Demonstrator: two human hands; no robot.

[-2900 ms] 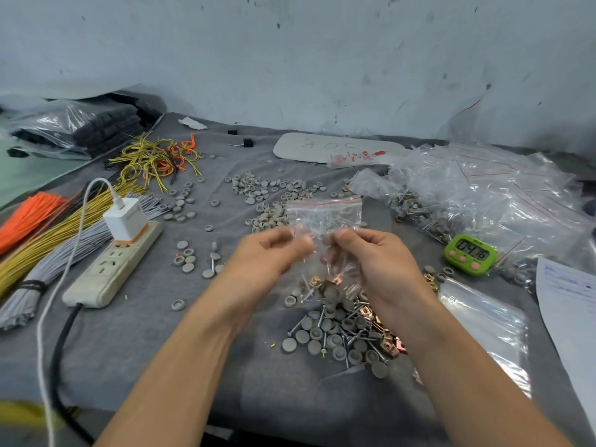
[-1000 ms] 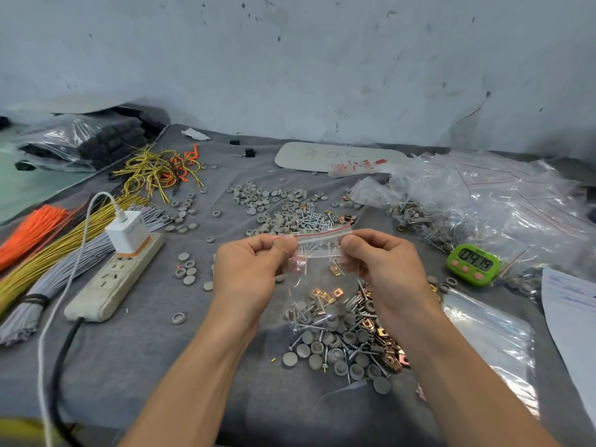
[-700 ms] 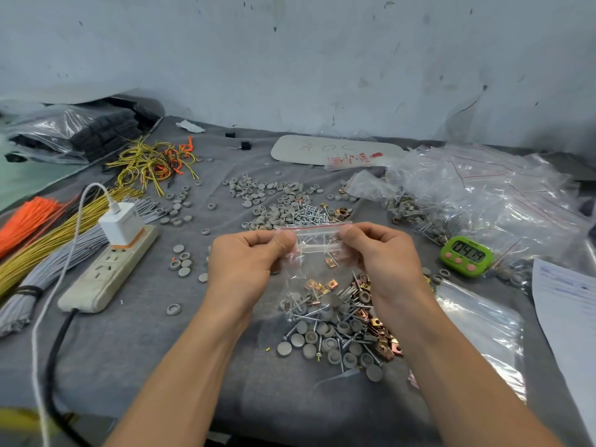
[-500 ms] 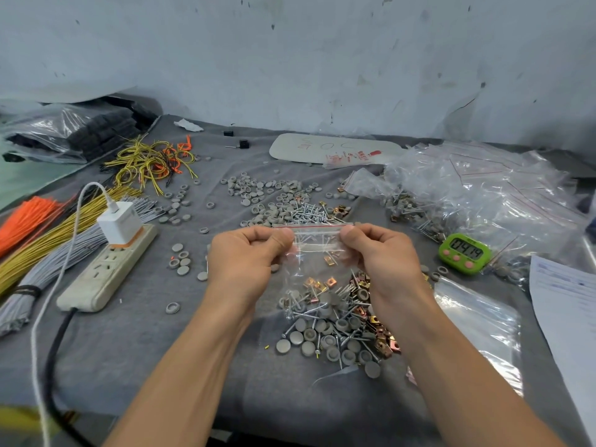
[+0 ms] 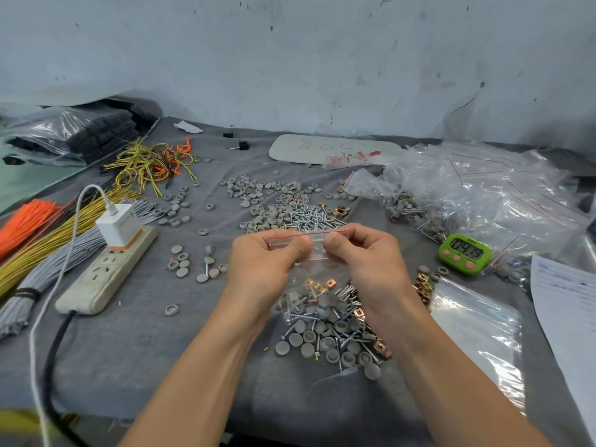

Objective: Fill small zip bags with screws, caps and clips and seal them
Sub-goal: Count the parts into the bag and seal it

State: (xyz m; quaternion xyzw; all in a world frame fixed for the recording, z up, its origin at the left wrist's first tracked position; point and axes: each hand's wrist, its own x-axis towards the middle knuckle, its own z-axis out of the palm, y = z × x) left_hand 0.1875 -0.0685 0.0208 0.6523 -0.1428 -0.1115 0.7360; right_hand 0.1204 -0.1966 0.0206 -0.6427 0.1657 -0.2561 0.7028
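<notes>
— Clear plastic, red-lined: is that small zip bag [image 5: 317, 253] sealed?

— Nearly, I judge. I hold it above the loose pile of grey caps, silver screws and copper clips [image 5: 325, 324]. My left hand [image 5: 261, 262] and right hand [image 5: 367, 262] each pinch its top strip, fingers curled. A heap of filled clear bags [image 5: 477, 195] lies to my right; plenty is left to pack.
</notes>
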